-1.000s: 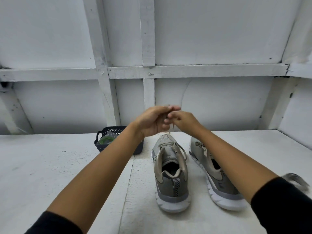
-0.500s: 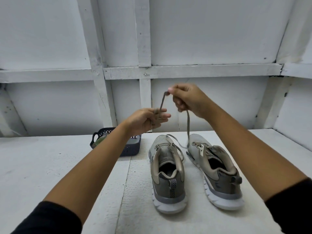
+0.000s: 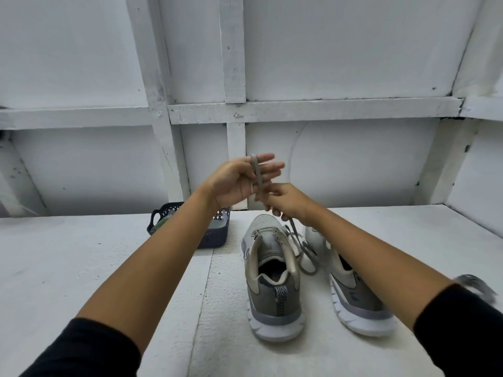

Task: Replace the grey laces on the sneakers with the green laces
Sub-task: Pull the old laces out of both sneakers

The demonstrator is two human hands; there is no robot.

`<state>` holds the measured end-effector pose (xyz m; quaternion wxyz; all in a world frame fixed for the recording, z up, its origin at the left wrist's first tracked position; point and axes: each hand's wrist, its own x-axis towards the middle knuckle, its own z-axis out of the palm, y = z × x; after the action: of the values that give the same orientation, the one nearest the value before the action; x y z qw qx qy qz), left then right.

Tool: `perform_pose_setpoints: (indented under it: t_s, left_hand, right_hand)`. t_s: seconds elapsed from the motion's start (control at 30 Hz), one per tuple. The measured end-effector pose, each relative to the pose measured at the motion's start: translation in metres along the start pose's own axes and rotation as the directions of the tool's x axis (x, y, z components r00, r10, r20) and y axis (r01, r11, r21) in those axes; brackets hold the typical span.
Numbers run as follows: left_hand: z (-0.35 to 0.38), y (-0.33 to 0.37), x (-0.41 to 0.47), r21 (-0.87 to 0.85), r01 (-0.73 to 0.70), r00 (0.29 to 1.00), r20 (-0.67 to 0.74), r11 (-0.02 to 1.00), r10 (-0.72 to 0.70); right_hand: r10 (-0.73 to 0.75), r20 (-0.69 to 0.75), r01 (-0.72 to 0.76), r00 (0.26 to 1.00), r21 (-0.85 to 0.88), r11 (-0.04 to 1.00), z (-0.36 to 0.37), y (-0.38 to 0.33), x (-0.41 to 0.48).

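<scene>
Above the toes of the two sneakers, the grey lace [image 3: 257, 172] runs up and over the straight, spread fingers of the left hand [image 3: 236, 180], looped across them rather than gripped. At five o'clock from that hand, the right hand [image 3: 285, 200] pinches the same lace between curled fingers and thumb. From there the lace drops toward six o'clock and lies in a loose curl between the left sneaker [image 3: 275, 300] and the right sneaker [image 3: 356, 297]. The two stand side by side, heels toward the person. At ten o'clock from the left sneaker sits a dark basket [image 3: 215, 240] holding the green laces [image 3: 163, 227]. Far out at three o'clock a blurred grey strip [image 3: 475, 285] lies on the white table [image 3: 81, 268]. A white panelled wall [image 3: 353, 50] rises at twelve.
</scene>
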<state>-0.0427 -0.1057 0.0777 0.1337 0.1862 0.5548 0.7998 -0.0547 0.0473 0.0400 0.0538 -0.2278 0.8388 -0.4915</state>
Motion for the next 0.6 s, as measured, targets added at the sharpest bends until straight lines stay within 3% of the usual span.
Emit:
perform_pose_setpoints:
  t_s: [0.13,0.23,0.37,0.53,0.6]
  left_hand:
    - [-0.013,0.001,0.004,0.152,-0.006,0.992,-0.125,0.988,0.025]
    - [-0.017,-0.008,0.002,0.162,0.048,0.99,-0.141,0.986,-0.025]
    - [-0.021,-0.021,-0.002,0.203,0.159,0.987,-0.008,0.966,-0.16]
    - [-0.012,-0.022,-0.008,0.213,0.164,0.971,0.137,0.963,-0.196]
    - [-0.006,-0.02,-0.01,0.183,0.155,0.962,0.195,0.971,-0.191]
  right_hand:
    - [-0.09,0.125,0.101,0.988,-0.087,0.991,-0.005,-0.017,-0.016]
    - [-0.171,0.099,0.172,0.98,0.003,0.985,-0.023,-0.037,-0.02]
    - [-0.194,-0.045,0.199,0.98,0.236,0.951,-0.047,-0.057,-0.002]
    - [-0.075,-0.166,0.113,0.983,0.232,0.966,-0.048,-0.038,0.023]
    - [-0.038,-0.178,0.095,0.983,0.322,0.942,-0.037,-0.022,0.024]
